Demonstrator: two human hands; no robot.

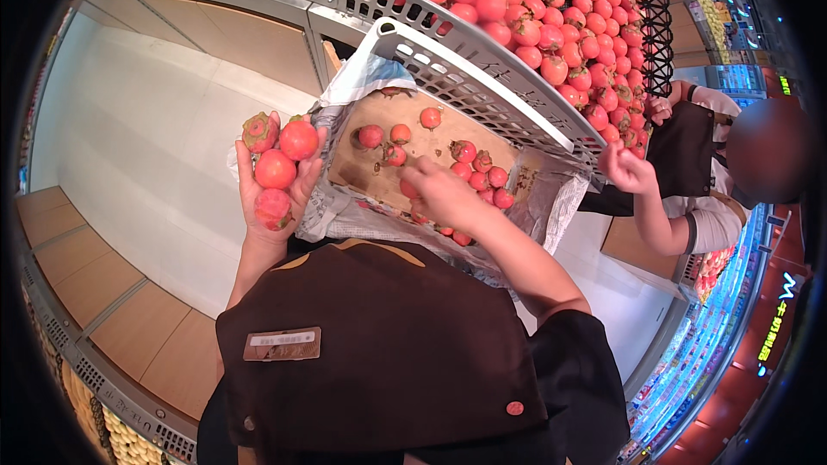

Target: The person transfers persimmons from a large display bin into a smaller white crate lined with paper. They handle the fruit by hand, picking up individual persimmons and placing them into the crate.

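Observation:
My left hand point(303, 188), palm up at the left of the crate, holds several persimmons point(275, 169), some with green calyxes showing. Inside the white plastic crate point(475, 71) my right hand point(446, 192) is slightly blurred, its fingers curled against a persimmon point(408, 188) that they partly cover. Loose persimmons point(370, 136) lie spread over the brown cardboard point(381, 110) on the crate's bottom. More sit bunched as a cluster point(479, 179) to the right of my right hand. Crumpled newspaper point(565, 203) lines the crate's sides.
A heaped display of persimmons point(555, 32) rises beyond the crate behind a grey slotted rail point(413, 10). At the right a person point(691, 148) in a dark apron has a hand point(627, 168) near the heap's edge. Wood-panelled stands point(110, 284) border the pale floor point(161, 142) at left.

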